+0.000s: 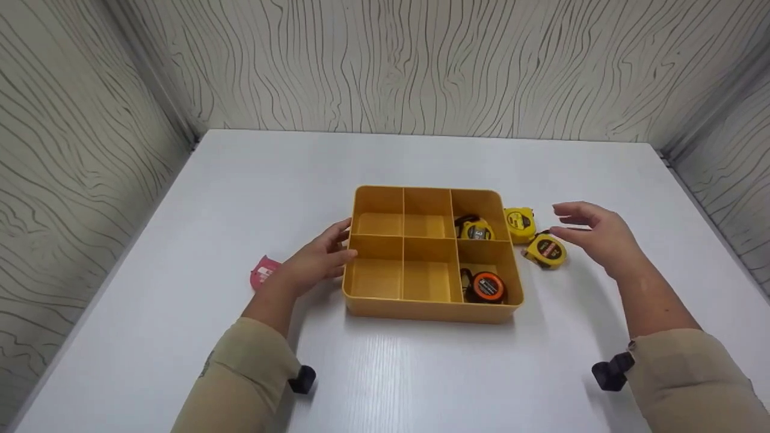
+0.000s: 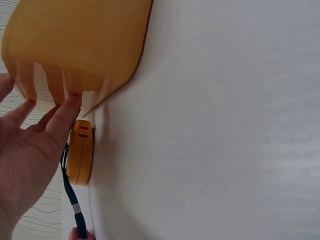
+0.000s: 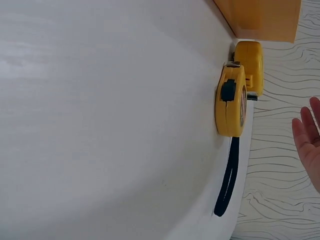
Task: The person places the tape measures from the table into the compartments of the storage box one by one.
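A yellow six-compartment box (image 1: 433, 310) sits mid-table. My left hand (image 1: 313, 264) touches its left wall with fingers extended, seen too as a hand (image 2: 35, 145) against the box (image 2: 75, 35) in the left wrist view. Two compartments on the right hold a yellow tape measure (image 1: 478, 229) and a black-and-orange one (image 1: 486, 287). Just right of the box lie two more yellow tape measures, a rear one (image 1: 520, 225) and a front one (image 1: 547, 251) with a black strap (image 3: 228, 180). My right hand (image 1: 601, 237) hovers beside them, fingers apart, holding nothing.
A pink object (image 1: 263, 272) lies left of the box, partly behind my left forearm. In the left wrist view, an orange-yellow tape measure (image 2: 80, 152) with a dark green strap (image 2: 75, 205) lies near the left hand. Patterned walls (image 1: 397, 66) enclose the white table (image 1: 385, 373).
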The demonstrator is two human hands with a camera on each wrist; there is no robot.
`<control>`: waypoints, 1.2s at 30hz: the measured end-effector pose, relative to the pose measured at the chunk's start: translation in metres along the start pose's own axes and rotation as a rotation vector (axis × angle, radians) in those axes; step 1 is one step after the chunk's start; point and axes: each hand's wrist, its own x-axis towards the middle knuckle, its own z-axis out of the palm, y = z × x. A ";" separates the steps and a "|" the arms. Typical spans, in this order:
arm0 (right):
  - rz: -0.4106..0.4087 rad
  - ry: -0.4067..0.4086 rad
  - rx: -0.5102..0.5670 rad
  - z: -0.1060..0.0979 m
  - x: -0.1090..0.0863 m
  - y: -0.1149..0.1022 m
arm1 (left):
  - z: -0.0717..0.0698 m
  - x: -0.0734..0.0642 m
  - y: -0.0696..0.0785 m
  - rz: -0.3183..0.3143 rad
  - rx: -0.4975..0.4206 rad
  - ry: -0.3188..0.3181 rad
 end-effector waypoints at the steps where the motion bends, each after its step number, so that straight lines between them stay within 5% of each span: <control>1: 0.010 0.004 0.004 0.000 0.001 0.002 | 0.000 0.000 0.000 -0.002 -0.003 -0.004; 10: 0.111 0.017 0.063 0.007 0.005 0.024 | 0.000 -0.001 -0.001 0.004 -0.004 -0.001; 25: 0.264 -0.098 0.024 0.024 0.009 0.049 | 0.001 0.001 -0.002 -0.003 -0.007 -0.005; 36: 0.209 -0.112 -0.008 0.031 0.008 0.057 | 0.001 -0.002 0.000 -0.006 -0.003 0.016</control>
